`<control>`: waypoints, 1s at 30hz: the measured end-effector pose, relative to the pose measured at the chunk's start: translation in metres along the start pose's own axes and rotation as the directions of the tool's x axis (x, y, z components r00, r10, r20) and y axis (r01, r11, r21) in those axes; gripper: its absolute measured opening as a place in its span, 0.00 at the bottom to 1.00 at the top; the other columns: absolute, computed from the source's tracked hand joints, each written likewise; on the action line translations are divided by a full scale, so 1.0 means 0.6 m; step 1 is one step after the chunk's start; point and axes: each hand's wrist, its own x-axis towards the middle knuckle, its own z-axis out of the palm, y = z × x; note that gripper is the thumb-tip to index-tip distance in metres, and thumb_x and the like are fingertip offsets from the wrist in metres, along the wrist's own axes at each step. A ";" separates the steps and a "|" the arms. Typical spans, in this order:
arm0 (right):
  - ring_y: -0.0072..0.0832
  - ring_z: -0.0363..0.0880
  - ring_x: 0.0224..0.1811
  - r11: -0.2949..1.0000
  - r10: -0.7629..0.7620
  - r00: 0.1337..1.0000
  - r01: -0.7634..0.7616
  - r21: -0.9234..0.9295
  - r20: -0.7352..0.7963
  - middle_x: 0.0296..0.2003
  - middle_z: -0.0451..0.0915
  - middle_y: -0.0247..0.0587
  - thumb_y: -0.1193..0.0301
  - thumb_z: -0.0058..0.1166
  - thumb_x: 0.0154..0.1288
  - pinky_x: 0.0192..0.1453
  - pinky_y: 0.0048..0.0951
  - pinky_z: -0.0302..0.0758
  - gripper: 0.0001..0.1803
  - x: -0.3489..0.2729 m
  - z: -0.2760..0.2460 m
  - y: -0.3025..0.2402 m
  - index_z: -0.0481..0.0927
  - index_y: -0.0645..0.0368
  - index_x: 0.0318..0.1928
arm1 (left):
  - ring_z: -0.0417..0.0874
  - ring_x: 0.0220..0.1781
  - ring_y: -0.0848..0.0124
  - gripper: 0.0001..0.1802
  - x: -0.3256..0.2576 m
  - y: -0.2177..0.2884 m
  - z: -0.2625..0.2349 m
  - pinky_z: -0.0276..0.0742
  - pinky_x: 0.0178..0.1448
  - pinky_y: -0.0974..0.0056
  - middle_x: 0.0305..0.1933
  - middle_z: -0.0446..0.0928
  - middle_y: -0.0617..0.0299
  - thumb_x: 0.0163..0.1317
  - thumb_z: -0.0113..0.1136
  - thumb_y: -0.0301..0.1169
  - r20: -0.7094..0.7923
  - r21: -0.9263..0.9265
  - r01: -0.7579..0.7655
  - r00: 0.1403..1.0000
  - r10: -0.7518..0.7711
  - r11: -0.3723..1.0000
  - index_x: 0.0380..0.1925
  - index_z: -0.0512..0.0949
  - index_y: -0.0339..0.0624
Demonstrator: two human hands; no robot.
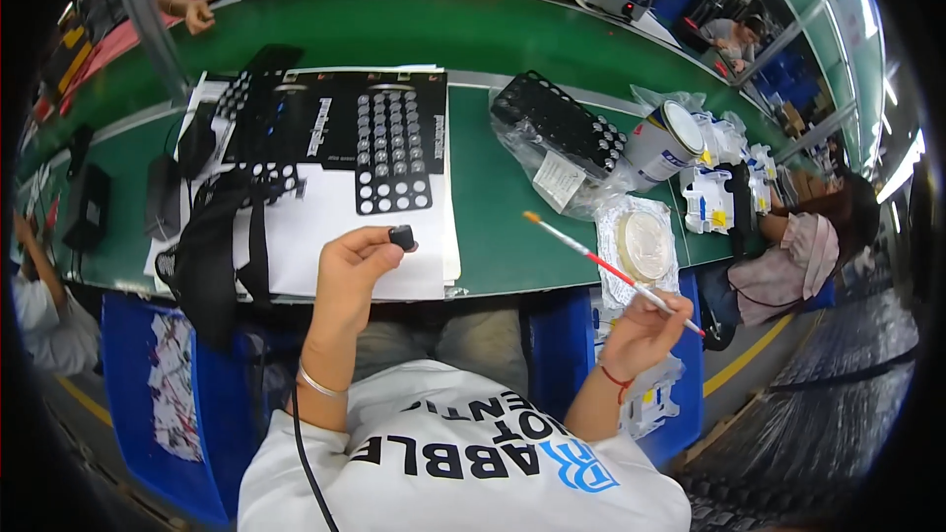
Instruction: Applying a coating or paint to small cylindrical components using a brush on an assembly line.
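Hands: one black part (402, 236), one brush (611, 271).

White tee, bare forearms
Black and blue lettering on the shirt; silver bangle (317, 381) left, red cord (618, 379) right; grey trousers.

Brightness: the scene was evenly and brightly lit.
Source: ceiling strip lights (902, 172) showed at the right rim.
Shadows: they were soft and short under the hands.
Glare: the tin lid (683, 126) shone pale.
Distortion: the green table (493, 39) edges bowed strongly, and the corners were black.
Focus: the centre was sharp and the rim smeared.
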 end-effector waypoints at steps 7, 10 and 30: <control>0.23 0.62 0.23 0.985 0.159 0.962 -0.170 0.033 0.222 0.21 0.67 0.37 0.62 0.36 0.68 0.30 0.23 0.63 0.14 -0.001 0.063 0.029 0.64 0.58 0.30 | 0.79 0.34 0.72 0.10 -0.008 0.021 -0.007 0.73 0.42 0.73 0.32 0.79 0.53 0.48 0.59 0.18 0.142 -0.041 0.043 0.989 -0.037 0.998 0.33 0.76 0.28; 0.24 0.63 0.21 0.989 0.147 0.960 -0.138 -0.051 0.240 0.20 0.67 0.37 0.61 0.35 0.68 0.27 0.23 0.62 0.15 -0.003 0.068 0.033 0.64 0.59 0.30 | 0.79 0.33 0.73 0.10 -0.010 0.020 -0.006 0.74 0.40 0.73 0.31 0.79 0.54 0.47 0.59 0.17 0.154 -0.010 0.055 0.987 -0.053 0.998 0.32 0.77 0.29; 0.26 0.65 0.20 0.975 0.069 0.946 0.002 -0.220 0.317 0.19 0.69 0.42 0.62 0.37 0.67 0.25 0.24 0.65 0.15 0.002 0.053 0.038 0.65 0.61 0.30 | 0.71 0.24 0.80 0.09 -0.010 0.014 0.001 0.68 0.29 0.78 0.30 0.79 0.56 0.50 0.58 0.21 0.256 -0.071 0.154 0.958 -0.131 0.986 0.32 0.77 0.28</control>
